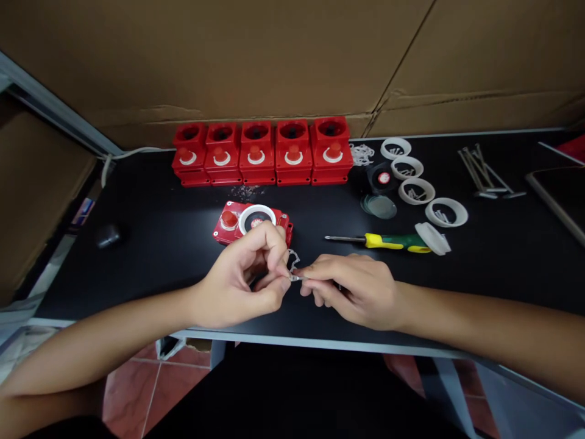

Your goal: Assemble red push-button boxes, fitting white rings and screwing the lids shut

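My left hand (247, 274) is closed in a pinch on the end of a thin pale chain (294, 261), in front of a red box (230, 233) with a round red knob and a white ring. My right hand (354, 283) pinches a slim metal rod (299, 278), whose tip meets the chain end between the two hands. The fingers hide most of the rod. The chain runs up from the fingertips towards the box's right side.
Several similar red boxes (258, 152) stand in a row at the back, beside heaped chain (362, 154). White rings (446, 212) surround screws. A screwdriver (384, 241), a white cap (432, 238), clear discs (381, 207) and metal hammers (487, 174) lie to the right.
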### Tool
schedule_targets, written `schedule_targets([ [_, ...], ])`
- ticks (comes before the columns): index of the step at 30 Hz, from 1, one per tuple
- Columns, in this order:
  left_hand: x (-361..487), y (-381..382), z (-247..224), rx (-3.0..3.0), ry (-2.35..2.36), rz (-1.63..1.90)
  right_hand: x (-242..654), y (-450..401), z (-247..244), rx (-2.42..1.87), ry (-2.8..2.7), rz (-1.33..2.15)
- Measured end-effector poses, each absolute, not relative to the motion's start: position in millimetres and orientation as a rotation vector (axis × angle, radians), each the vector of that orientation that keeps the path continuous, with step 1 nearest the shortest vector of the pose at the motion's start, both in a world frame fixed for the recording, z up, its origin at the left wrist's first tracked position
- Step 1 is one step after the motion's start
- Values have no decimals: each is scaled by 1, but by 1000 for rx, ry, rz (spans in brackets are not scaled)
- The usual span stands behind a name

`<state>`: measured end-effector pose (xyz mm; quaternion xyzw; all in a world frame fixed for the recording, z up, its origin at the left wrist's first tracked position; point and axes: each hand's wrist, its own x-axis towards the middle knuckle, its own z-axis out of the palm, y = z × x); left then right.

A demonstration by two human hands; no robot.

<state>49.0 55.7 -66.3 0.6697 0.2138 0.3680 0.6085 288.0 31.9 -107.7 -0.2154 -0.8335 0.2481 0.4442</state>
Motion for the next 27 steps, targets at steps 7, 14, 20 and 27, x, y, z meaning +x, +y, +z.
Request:
schedule_targets([
  [7,48,57,-67,1551,507,837,288,33,-107,-564,-2104,548],
  [14,49,60,-68,1591,539,897,291,36,-105,-632,-2123,459],
  [20,47,60,-63,1806,639,955,295,39,-103,-680,-2152,349],
  [27,41,61,-48,2279,625,888,298,38,-108,-683,-2195,263],
])
